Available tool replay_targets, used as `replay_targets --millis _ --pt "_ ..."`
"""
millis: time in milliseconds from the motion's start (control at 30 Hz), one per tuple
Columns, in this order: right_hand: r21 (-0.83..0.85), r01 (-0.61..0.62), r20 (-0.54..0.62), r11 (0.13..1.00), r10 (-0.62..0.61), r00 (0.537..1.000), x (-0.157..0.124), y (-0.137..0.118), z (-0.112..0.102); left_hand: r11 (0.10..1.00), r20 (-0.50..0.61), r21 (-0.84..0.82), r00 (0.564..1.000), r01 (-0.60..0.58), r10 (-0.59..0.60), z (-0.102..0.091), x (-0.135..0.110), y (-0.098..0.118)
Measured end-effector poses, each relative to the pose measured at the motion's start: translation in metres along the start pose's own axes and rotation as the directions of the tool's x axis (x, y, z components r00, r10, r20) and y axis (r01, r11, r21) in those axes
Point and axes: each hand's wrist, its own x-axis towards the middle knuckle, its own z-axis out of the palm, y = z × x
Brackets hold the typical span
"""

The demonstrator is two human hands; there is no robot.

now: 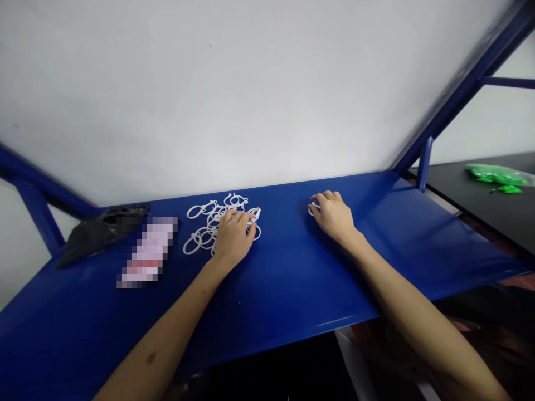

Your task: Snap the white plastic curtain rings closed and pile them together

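A pile of several white plastic rings [207, 225] lies on the blue metal shelf [292, 289], near the back wall. My left hand [233, 236] rests palm down on the right side of the pile, fingers curled over a ring at its edge. Farther right, my right hand [334, 216] lies on the shelf with its fingers curled around a single white ring [311, 209], which is mostly hidden under the hand.
A black plastic bag [98, 231] lies at the left, with a blurred pink-white packet [148, 252] beside it. Blue frame struts [424, 162] rise at both ends. A dark table to the right holds green items [497, 177]. A white wall stands behind.
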Motion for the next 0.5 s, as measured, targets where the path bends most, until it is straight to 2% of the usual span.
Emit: replay_targets --millis 133,233,367,500 --pt "0.168 0.234 -0.028 0.958 -0.233 0.972 -0.006 -0.014 0.005 0.999 -0.045 -0.036 0.999 -0.019 0.017 0.001 0.000 -0.001" --pt "0.299 0.346 -0.029 0.889 -0.354 0.935 -0.013 -0.027 0.006 0.998 -0.072 -0.040 0.997 -0.040 0.037 0.000 0.000 0.002" --pt "0.463 0.413 -0.039 0.784 -0.448 0.893 -0.022 -0.043 0.004 0.984 -0.071 -0.090 0.986 -0.157 0.151 -0.004 -0.001 0.011" --pt "0.578 0.420 -0.044 0.700 -0.487 0.872 -0.026 -0.052 0.002 0.941 -0.021 -0.205 0.963 -0.269 0.270 -0.004 -0.003 0.018"
